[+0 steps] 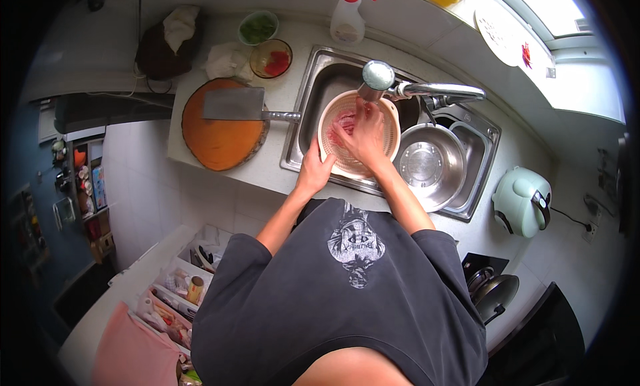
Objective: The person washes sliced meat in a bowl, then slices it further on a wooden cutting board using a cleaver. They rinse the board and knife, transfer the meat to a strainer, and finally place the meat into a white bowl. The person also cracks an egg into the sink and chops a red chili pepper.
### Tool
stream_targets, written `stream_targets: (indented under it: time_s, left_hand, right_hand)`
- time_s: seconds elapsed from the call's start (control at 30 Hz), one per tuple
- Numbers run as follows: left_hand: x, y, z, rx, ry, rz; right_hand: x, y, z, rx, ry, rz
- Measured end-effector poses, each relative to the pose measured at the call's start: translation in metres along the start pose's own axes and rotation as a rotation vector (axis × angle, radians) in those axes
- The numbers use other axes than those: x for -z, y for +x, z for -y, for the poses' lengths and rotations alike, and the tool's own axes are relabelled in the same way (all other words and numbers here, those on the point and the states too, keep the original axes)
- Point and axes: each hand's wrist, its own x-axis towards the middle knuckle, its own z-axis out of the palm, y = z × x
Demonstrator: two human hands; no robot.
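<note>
A pale pink plastic colander (389,136) is at the sink basin, tilted slightly. Strips of raw red meat (345,122) lie inside it. My left hand (315,168) grips the colander's near-left rim, thumb on the inner side. My right hand (366,136) is inside the colander, fingers spread and touching the meat; the fingertips are partly hidden under the faucet. The faucet's round spray head (378,75) hangs just above my right fingers. Whether water runs is hard to tell.
Left of the sink (312,71), a cleaver (233,104) lies on a round wooden chopping board (220,143), its handle reaching the sink edge. Behind are a glass bowl (261,61) and a spray bottle (347,21). A steel basin (425,161) and a green appliance (522,201) are rightward.
</note>
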Motion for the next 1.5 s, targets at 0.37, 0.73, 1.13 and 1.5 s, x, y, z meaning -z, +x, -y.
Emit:
stream_targets:
  time_s: [0.37, 0.73, 1.13, 1.5]
  left_hand:
    - [0.016, -0.017, 0.024, 0.076, -0.028, -0.013]
    - [-0.009, -0.028, 0.011, -0.099, -0.03, -0.05]
    - [-0.01, -0.023, 0.023, -0.03, -0.223, -0.027]
    - [-0.005, 0.034, 0.09, 0.541, -0.778, 0.177]
  right_hand:
    - [0.012, -0.013, -0.018, 0.363, -0.049, 0.249]
    - [0.007, -0.048, 0.009, 0.149, 0.024, 0.103]
    - [0.095, -0.044, 0.017, 0.308, 0.083, 0.228]
    - [0.149, -0.195, -0.01, -0.35, 0.413, -0.805]
